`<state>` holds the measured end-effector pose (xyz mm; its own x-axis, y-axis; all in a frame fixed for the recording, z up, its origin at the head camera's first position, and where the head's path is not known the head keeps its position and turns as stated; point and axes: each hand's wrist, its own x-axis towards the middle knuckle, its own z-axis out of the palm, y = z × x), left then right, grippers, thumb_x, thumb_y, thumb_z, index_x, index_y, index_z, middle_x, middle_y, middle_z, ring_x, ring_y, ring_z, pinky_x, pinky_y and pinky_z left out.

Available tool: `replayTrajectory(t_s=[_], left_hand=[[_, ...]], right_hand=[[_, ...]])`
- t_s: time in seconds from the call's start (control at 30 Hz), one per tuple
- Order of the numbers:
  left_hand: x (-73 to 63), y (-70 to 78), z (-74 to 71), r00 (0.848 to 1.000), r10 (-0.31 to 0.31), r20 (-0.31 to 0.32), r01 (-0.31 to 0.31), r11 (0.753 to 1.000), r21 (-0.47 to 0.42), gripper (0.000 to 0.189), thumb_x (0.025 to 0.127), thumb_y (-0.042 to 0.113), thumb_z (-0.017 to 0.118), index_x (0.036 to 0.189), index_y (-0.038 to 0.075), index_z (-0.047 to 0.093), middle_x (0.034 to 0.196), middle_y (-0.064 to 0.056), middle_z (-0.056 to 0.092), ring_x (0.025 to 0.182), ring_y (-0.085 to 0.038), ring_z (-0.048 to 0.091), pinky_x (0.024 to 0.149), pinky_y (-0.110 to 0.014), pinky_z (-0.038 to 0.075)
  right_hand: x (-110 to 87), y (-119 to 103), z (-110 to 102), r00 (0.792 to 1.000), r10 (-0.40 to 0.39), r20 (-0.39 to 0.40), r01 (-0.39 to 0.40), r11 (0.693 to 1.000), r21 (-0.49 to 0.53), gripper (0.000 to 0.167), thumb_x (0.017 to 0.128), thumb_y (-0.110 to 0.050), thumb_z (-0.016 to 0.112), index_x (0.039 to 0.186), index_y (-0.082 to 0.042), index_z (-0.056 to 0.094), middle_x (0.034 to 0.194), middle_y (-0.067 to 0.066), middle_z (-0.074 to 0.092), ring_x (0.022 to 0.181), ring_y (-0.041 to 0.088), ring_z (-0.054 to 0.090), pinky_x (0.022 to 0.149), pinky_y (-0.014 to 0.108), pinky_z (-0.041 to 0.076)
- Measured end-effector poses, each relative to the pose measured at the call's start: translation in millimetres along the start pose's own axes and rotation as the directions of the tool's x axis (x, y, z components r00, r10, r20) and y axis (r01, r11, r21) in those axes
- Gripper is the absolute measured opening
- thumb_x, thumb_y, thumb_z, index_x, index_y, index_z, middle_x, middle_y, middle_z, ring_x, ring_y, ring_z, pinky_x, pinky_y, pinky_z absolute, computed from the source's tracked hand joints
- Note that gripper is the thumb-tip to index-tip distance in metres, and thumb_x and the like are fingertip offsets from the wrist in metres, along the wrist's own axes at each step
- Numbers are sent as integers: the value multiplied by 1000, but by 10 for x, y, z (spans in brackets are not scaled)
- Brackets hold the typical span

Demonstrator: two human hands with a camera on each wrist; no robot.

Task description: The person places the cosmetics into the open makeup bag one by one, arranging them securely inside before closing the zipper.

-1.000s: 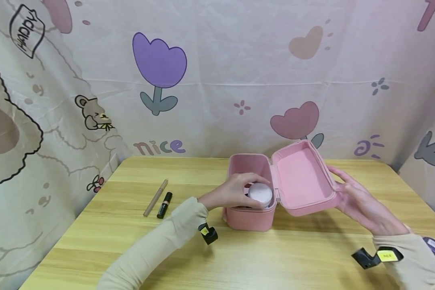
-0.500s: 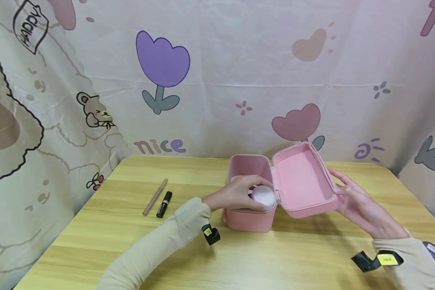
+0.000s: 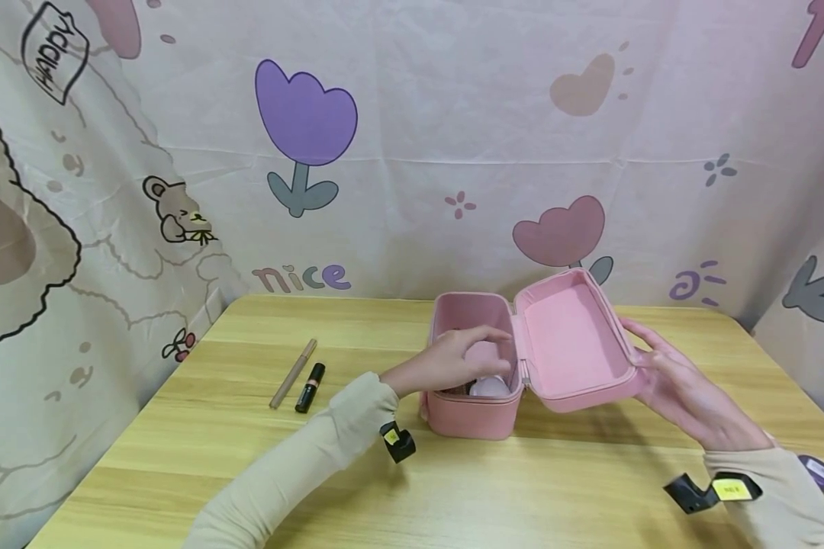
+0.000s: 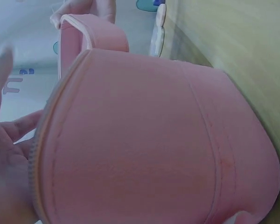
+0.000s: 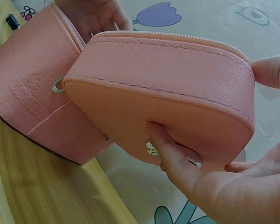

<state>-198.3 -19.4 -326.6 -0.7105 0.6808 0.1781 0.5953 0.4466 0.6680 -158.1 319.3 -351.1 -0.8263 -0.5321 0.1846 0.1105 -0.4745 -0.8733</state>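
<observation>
A pink zippered cosmetic case [image 3: 477, 418] stands unlidded on the wooden table, its hinged lid [image 3: 577, 335] swung out to the right. Over its mouth is my left hand [image 3: 446, 362], fingers and thumb apart with nothing between them. Below the fingertips, inside the case near the front wall, lies a round white-topped container [image 3: 489, 387], partly covered by the hand. My right hand [image 5: 224, 191] holds the lid by its outer side, thumb at the rim and a finger against the outer face by the metal-ringed handle. Other contents of the case are mostly hidden.
To the left of the case lie a slim brown pen-like stick [image 3: 293, 374] and a black lipstick tube [image 3: 310, 387]. A dark purple object with a white label [image 3: 819, 473] sits by the right sleeve. A printed cloth [image 3: 398, 213] hangs behind the table.
My left hand has let go of the round white-topped container, which has gone down into the case. Its fingers have spread. The right hand and the lid stay about where they were.
</observation>
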Motion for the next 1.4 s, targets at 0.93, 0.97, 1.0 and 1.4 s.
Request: replayTrajectory(t_s=[0.93, 0.97, 1.0, 1.4], left_hand=[[-79, -96, 21, 989, 129, -73, -134, 989, -67, 40, 104, 22, 39, 133, 3, 57, 141, -9, 50, 137, -26, 35, 112, -34, 24], [-82, -95, 25, 988, 130, -82, -136, 989, -66, 39, 104, 23, 40, 133, 3, 57, 141, -9, 51, 137, -24, 35, 112, -33, 25], [-83, -94, 29, 987, 132, -90, -138, 988, -68, 40, 103, 23, 40, 133, 3, 57, 141, -8, 51, 137, -23, 36, 112, -33, 25], [-61, -99, 54, 969, 124, -215, -157, 977, -147, 37, 102, 20, 46, 134, 5, 56, 138, -8, 54, 132, -13, 42, 106, -28, 34]], right_hand=[[28, 14, -2, 1000, 12, 4, -12, 1000, -4, 53, 100, 3, 24, 142, -25, 41, 137, 0, 50, 121, 21, 54, 97, 37, 45], [27, 15, -2, 1000, 10, 6, -10, 1000, 0, 54, 100, 4, 24, 142, -24, 41, 137, 0, 50, 121, 21, 54, 97, 37, 45], [25, 15, -1, 1000, 11, 7, -11, 1000, 4, 54, 100, 4, 24, 142, -24, 42, 137, 0, 50, 121, 21, 53, 97, 37, 45], [4, 14, -13, 1000, -9, 15, 9, 1000, -6, 55, 99, 5, 23, 144, -23, 37, 139, 0, 48, 122, 21, 52, 98, 37, 45]])
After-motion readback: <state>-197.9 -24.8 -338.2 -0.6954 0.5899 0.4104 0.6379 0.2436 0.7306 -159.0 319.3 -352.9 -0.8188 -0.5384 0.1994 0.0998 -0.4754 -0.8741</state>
